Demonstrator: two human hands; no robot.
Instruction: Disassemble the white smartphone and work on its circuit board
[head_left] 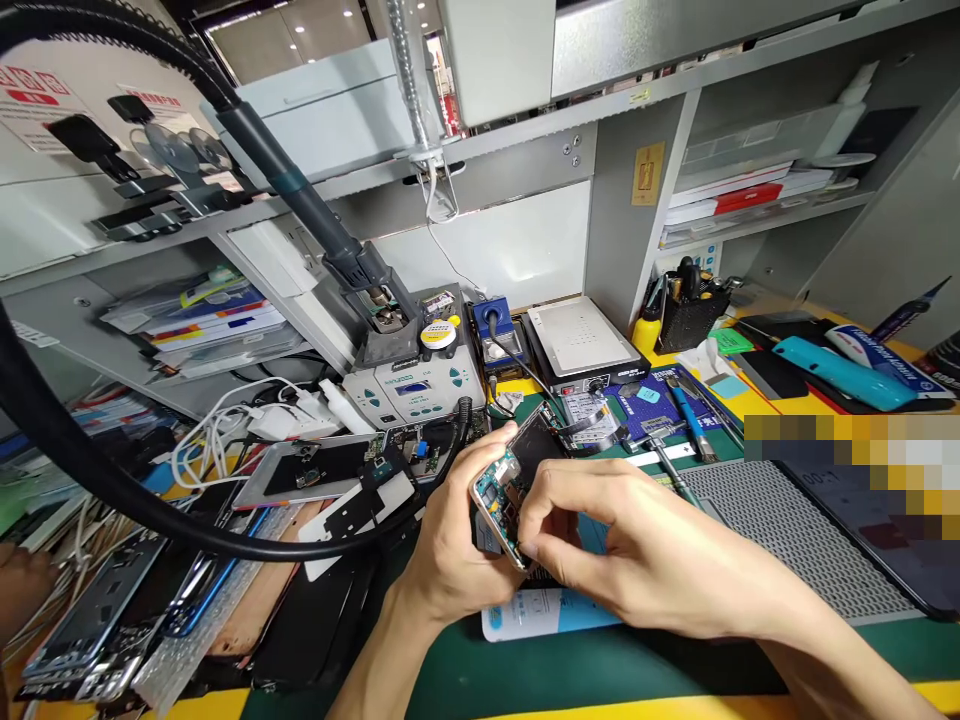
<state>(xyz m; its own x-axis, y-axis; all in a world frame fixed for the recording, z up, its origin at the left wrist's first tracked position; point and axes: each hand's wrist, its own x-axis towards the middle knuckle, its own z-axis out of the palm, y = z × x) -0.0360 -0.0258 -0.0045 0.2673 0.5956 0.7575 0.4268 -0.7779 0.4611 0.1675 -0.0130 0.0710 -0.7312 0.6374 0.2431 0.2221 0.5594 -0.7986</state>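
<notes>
An opened smartphone (534, 440) is tilted up in my left hand (450, 535), whose fingers and thumb wrap round its side and lower edge. Its bare circuit board (491, 482) shows at the near end, and a dark area covers the rest of the body. My right hand (619, 535) is closed in a pinch over the board's lower right corner, thumb and index finger touching the phone there. Whatever lies between those fingertips is hidden. Beneath both hands, a blue and white card (555, 612) rests on the green mat (465, 675).
A grey soldering station (416, 390) stands at the back, with a thick black hose (225, 535) looping across the left. Phone parts (97, 600) pile up at left, near another person's hand (22, 590). A screwdriver (694, 425) and a perforated grey pad (810, 540) lie right.
</notes>
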